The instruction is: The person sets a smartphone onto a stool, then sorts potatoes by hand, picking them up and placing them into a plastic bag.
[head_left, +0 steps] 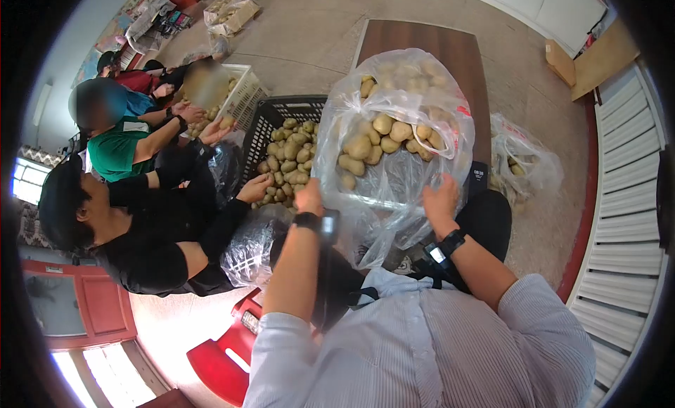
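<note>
A large clear plastic bag [394,176] lies spread in front of me, with several potatoes [373,139] inside it. My left hand [309,198] is closed on the bag's left edge. At the right edge, my right hand [441,200] grips the plastic with its fingers bent. The far part of the bag rests on a brown table [422,34]. Left of the bag stands a black crate [290,107] of potatoes, and a co-worker's hand [254,189] touches the potatoes there.
Co-workers sit along the left, one in black [148,246] and one in green [112,151]. A white crate [246,92] of potatoes stands beyond. Another potato bag [524,158] is on the floor at right. A red stool [221,362] is at lower left.
</note>
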Motion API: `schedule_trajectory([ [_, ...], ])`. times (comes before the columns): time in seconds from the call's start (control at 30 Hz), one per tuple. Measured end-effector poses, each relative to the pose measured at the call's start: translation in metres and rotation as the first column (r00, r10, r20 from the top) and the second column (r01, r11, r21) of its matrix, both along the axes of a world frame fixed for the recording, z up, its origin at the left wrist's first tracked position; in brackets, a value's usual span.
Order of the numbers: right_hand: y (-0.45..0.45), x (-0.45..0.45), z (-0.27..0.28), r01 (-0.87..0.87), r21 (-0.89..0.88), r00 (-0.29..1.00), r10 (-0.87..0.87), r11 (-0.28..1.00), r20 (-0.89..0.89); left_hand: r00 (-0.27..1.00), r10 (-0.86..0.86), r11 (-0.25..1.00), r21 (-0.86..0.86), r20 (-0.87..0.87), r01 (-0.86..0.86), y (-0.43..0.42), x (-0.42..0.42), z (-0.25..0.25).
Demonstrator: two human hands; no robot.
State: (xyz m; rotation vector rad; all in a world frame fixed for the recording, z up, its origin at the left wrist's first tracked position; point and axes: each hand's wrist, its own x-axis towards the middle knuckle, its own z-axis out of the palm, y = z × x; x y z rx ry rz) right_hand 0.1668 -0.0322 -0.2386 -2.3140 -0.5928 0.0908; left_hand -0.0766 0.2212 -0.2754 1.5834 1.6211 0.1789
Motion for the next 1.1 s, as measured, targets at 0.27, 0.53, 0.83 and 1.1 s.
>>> schedule_trajectory([
  [0.27, -0.020, 0.013, 0.003, 0.129, 0.315, 0.854, 0.056, 0.940, -0.518, 0.789, 0.478, 0.877, -0.262, 0.385, -0.403, -0.113, 0.044, -0.052],
  [0.53, 0.003, 0.000, -0.046, 0.289, 0.200, 0.458, 0.048, 0.936, -0.888, 0.742, 0.382, 0.792, -0.608, 0.551, 0.044, -0.132, 0.062, -0.006],
  [0.83, 0.027, 0.010, -0.056, 0.358, 0.237, 0.271, 0.142, 0.903, -0.952, 0.649, 0.491, 0.729, -0.682, 0.581, 0.060, -0.145, 0.077, -0.001],
  [1.1, 0.040, 0.032, -0.088, 0.382, 0.279, 0.069, 0.274, 0.881, -0.959, 0.685, 0.344, 0.844, -0.531, 0.643, 0.075, -0.142, 0.076, -0.059],
])
